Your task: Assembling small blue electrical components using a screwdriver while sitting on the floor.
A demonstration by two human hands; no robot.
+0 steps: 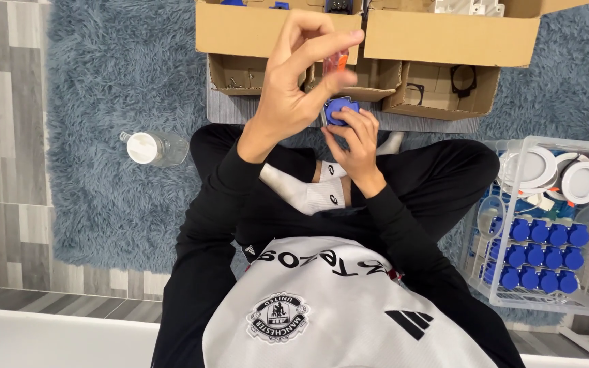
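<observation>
Fingers of our right hand (357, 146) wrap the blue plastic cap (339, 109), at twelve o'clock from our lap. It looks light and hard. Our left hand (301, 75) pinches a small orange part (337, 61) at its tip.

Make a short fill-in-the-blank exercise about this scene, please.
1. The right hand holds a round part whose colour is ___.
2. The left hand pinches a small piece whose colour is ___.
3. The open boxes in front of the person are made of ___.

Missing words: blue; orange; cardboard.
</observation>
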